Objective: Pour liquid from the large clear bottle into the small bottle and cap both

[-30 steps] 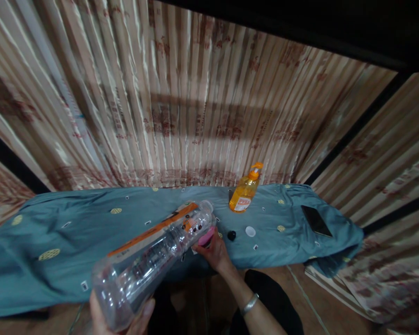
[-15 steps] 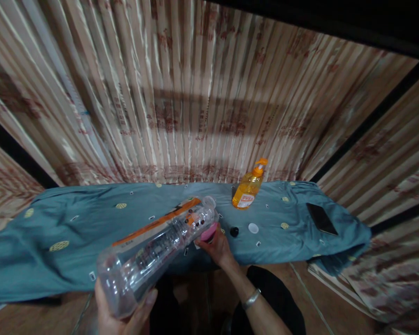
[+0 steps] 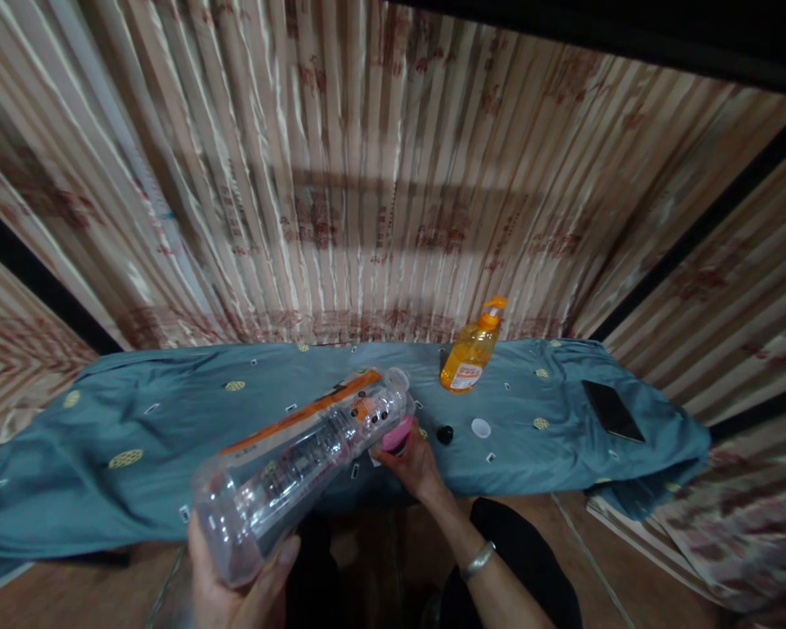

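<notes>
My left hand [image 3: 236, 585] grips the base of a large clear plastic bottle [image 3: 301, 467] with an orange label, tilted with its open neck pointing away over the table. My right hand [image 3: 416, 467], a bracelet on its wrist, holds a pink object [image 3: 398, 434] right under the bottle's neck. A small black cap [image 3: 444, 433] and a white cap [image 3: 480, 427] lie on the cloth just right of my right hand.
A blue-green patterned cloth [image 3: 137, 437] covers the table. An orange pump bottle [image 3: 472, 358] stands at the back. A dark phone [image 3: 612, 411] lies near the right end. Striped curtains [image 3: 341, 192] hang behind.
The view has shifted slightly, so everything sits a little further right. Both hands keep the same hold on the bottle and the pink object.
</notes>
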A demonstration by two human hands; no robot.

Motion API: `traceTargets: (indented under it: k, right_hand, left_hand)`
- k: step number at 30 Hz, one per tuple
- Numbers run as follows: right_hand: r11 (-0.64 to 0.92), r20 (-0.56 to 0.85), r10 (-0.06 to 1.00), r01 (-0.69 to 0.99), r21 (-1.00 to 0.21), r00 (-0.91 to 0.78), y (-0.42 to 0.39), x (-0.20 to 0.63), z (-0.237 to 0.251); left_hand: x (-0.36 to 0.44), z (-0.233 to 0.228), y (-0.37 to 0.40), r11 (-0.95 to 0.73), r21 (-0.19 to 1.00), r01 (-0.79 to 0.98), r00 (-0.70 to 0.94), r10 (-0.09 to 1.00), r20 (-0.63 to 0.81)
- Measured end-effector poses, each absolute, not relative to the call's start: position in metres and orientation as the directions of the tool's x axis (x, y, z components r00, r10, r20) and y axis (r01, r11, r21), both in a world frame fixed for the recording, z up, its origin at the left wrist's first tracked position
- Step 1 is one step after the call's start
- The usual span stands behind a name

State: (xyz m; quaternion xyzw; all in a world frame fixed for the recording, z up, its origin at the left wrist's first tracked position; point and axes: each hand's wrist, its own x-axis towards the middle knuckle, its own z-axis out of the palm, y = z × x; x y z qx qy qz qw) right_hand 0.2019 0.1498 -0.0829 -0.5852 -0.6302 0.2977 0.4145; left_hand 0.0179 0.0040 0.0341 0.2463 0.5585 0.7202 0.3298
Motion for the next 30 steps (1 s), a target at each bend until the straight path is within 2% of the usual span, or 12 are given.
traceTargets:
  k: [7, 15, 21, 30]
  right_hand:
    - [0.155, 0.194, 0.981, 0.489, -0.858, 0.030, 0.151, 0.202, -0.088]
    - [0.150, 0.182, 0.983, 0.482, -0.863, 0.021, 0.151, 0.204, -0.087]
    - [0.134, 0.175, 0.984, 0.497, -0.858, 0.037, 0.151, 0.203, -0.085]
    - [0.156, 0.192, 0.981, 0.473, -0.867, 0.029, 0.149, 0.201, -0.077]
  left_hand:
    - [0.018, 0.036, 0.004, -0.118, 0.963, -0.240, -0.666, 0.743, -0.075]
    - [0.018, 0.033, 0.003, -0.125, 0.966, -0.227, -0.672, 0.738, -0.063]
    - [0.001, 0.013, 0.003, -0.079, 0.967, -0.242, -0.654, 0.750, -0.102]
    - [0.002, 0.017, 0.002, -0.085, 0.975, -0.206, -0.653, 0.754, -0.072]
